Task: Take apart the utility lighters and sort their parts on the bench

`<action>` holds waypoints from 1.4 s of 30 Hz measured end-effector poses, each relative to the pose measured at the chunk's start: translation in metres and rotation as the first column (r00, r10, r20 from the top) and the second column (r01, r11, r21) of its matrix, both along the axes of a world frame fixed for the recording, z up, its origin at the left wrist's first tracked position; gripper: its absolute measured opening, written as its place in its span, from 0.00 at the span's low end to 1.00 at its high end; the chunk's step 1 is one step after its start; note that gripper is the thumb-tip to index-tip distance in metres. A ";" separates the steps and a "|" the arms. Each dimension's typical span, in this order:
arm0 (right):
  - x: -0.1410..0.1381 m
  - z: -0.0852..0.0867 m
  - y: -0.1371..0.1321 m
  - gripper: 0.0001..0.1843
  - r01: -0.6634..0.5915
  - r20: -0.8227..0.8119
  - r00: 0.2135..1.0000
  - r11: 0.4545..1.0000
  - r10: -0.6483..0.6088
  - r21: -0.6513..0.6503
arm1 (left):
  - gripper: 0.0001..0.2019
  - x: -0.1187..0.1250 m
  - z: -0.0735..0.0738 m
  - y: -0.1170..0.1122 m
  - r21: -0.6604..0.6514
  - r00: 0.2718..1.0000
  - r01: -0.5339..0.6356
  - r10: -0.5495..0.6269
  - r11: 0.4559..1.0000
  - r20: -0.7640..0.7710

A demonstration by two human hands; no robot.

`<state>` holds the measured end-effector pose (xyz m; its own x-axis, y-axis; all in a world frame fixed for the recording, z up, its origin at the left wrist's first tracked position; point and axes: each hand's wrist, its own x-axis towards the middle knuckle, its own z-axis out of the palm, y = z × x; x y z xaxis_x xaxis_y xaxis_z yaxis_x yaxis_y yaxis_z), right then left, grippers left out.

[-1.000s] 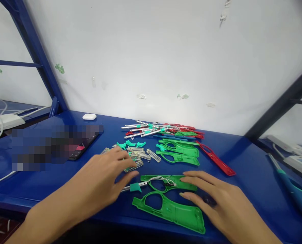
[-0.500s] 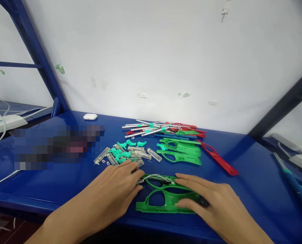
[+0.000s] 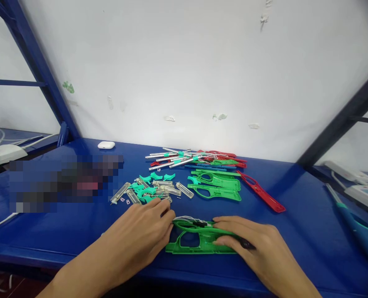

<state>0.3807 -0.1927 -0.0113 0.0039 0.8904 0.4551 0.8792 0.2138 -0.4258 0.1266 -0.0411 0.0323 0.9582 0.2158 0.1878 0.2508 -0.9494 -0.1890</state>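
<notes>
My left hand (image 3: 146, 225) pinches the left end of a green lighter half-shell (image 3: 187, 225) that is tilted up off the table. White wires (image 3: 188, 218) and a small black part (image 3: 200, 223) lie inside this half. At the other end, my right hand (image 3: 252, 240) grips the same half between thumb and fingers. A black, rounded object (image 3: 247, 243) shows under the right hand; its kind is unclear. A second green half-shell (image 3: 199, 248) with a handle opening lies on the table in front, just below the right thumb.
Beyond my hands lie clear fuel tanks (image 3: 171, 190), teal triggers (image 3: 149, 191), metal lighter tubes (image 3: 171, 157) and more green half-shells (image 3: 218, 193). A red half-shell (image 3: 264, 194) lies to the right. A blue lighter (image 3: 354, 223) sits at the right edge, and a white case (image 3: 106, 145) at the back left.
Both hands have tipped the rear green half-shell up, so its near edge now overlaps the front half. The view has shifted slightly.
</notes>
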 end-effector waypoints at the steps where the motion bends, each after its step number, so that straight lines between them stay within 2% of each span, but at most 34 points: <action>1: 0.001 0.000 0.000 0.18 -0.004 -0.014 1.000 1.000 0.004 0.004 | 0.09 0.001 0.002 -0.001 0.014 1.000 0.013 -0.013 1.000 0.008; 4: 0.003 0.000 -0.001 0.16 -0.025 -0.038 0.999 1.000 0.026 0.018 | 0.09 0.003 0.007 -0.005 -0.001 0.998 0.018 -0.018 1.000 0.060; 7: 0.005 0.001 -0.003 0.15 -0.044 -0.039 0.998 0.999 0.043 -0.010 | 0.09 0.001 0.007 -0.006 -0.068 0.997 -0.021 0.026 0.997 0.071; 13: 0.009 0.001 -0.004 0.12 -0.028 0.016 0.999 0.997 0.029 -0.076 | 0.07 0.000 0.000 -0.003 -0.113 0.998 -0.068 0.067 0.991 -0.005; 17: 0.010 0.006 -0.003 0.06 -0.037 -0.006 0.999 0.986 0.036 -0.160 | 0.05 0.003 0.005 -0.006 -0.052 0.998 -0.068 0.067 0.996 -0.017; 20: 0.009 0.010 -0.004 0.03 -0.036 -0.053 0.998 0.980 0.026 -0.195 | 0.06 0.005 0.010 -0.007 0.035 0.997 -0.019 0.022 0.999 -0.076; 23: 0.008 0.009 -0.008 0.03 0.016 -0.017 1.000 0.984 -0.019 -0.179 | 0.07 0.006 0.011 -0.003 0.127 0.991 0.078 -0.064 0.989 -0.113; 25: 0.009 0.005 -0.009 0.02 0.069 0.046 0.997 0.990 -0.064 -0.123 | 0.08 0.011 0.014 0.003 0.177 0.988 0.122 -0.102 0.977 -0.120; 27: 0.014 0.006 -0.007 0.07 0.107 0.116 0.988 0.994 -0.104 -0.022 | 0.09 0.019 0.025 0.012 0.222 0.985 0.144 -0.118 0.965 -0.125; 29: 0.023 0.014 0.002 0.13 0.144 0.210 0.964 0.984 -0.162 0.101 | 0.09 0.033 0.043 0.025 0.248 0.984 0.157 -0.130 0.956 -0.125; 31: 0.038 0.032 0.017 0.16 0.192 0.317 0.916 0.961 -0.248 0.198 | 0.06 0.052 0.065 0.042 0.261 0.984 0.157 -0.129 0.952 -0.122; 33: 0.055 0.054 0.032 0.14 0.258 0.350 0.880 0.941 -0.322 0.218 | 0.04 0.076 0.085 0.063 0.281 0.992 0.109 -0.087 0.953 -0.088; 35: 0.066 0.071 0.042 0.14 0.355 0.357 0.832 0.902 -0.425 0.247 | 0.07 0.102 0.094 0.087 0.280 0.996 0.074 -0.059 0.957 -0.064; 37: 0.065 0.074 0.041 0.16 0.432 0.356 0.787 0.862 -0.504 0.265 | 0.12 0.128 0.090 0.112 0.266 0.998 0.038 -0.023 0.963 -0.058; 39: 0.051 0.059 0.030 0.18 0.448 0.354 0.784 0.859 -0.510 0.247 | 0.16 0.151 0.076 0.135 0.236 0.997 0.020 -0.002 0.972 -0.076; 42: 0.022 0.021 0.006 0.20 0.341 0.379 0.856 0.935 -0.351 0.094 | 0.18 0.171 0.053 0.161 0.182 0.995 0.017 0.001 0.983 -0.100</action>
<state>0.4027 -0.1864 0.0097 0.1310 0.8536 0.5042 0.9909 -0.1293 -0.0385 0.2975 0.1196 0.0853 0.9756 0.1788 0.1274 0.2147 -0.8986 -0.3828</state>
